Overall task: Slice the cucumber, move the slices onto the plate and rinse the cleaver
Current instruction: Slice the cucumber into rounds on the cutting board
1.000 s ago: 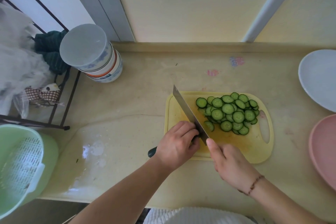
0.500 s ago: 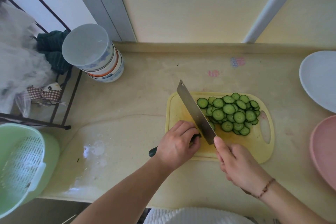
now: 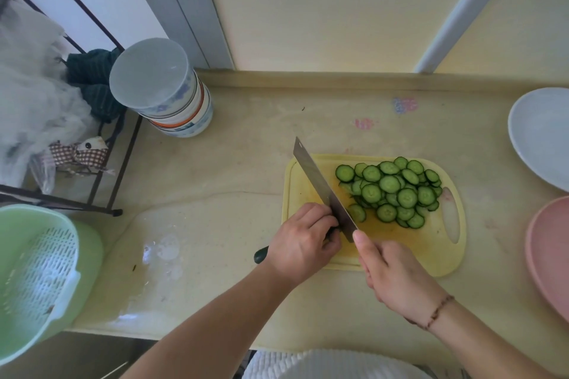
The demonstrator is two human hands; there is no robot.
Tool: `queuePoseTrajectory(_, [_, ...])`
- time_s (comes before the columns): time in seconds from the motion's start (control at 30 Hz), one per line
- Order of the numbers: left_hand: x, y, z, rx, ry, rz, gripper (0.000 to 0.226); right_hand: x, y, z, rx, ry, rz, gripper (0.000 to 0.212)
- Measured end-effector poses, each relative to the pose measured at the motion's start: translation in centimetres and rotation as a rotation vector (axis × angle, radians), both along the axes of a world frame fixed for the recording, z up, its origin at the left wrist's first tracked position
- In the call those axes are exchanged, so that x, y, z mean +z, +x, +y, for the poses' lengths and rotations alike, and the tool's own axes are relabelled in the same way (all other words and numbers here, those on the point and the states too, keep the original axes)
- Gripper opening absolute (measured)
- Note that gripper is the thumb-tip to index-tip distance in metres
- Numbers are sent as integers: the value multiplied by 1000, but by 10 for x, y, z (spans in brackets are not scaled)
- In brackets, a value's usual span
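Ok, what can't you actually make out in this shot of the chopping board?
- Cleaver handle: head view, mostly covered by the left hand; only its dark end shows.
- Cleaver's cutting edge: the blade's flat hides whether it touches the cutting board.
- Lower cucumber slices: buried under the top ones, so uncountable.
- White plate and pink plate: cut off by the right edge.
- Right hand fingers: seen from the back, finger positions unclear.

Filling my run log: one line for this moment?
left hand grips cleaver | right hand beside blade | cucumber slices on cutting board
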State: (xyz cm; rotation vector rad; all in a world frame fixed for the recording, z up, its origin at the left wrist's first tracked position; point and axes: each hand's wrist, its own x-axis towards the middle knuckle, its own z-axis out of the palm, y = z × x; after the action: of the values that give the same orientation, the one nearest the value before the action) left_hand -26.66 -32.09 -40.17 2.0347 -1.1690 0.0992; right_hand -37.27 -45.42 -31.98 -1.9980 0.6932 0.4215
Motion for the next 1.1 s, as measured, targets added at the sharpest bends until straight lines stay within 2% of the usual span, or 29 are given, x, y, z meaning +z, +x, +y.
queuePoseTrajectory(0.43, [5,-1,2,3,7,11,7,-11,8,-8,-42,-36,56,65])
queuePoseTrajectory(0.67, [4,0,1,12,19,33,7,14,-3,-3,-93,161,73,56])
queuePoseTrajectory(1.1, [2,-2,0,17,-7,26,7,5,4,2,-64,112,74,58])
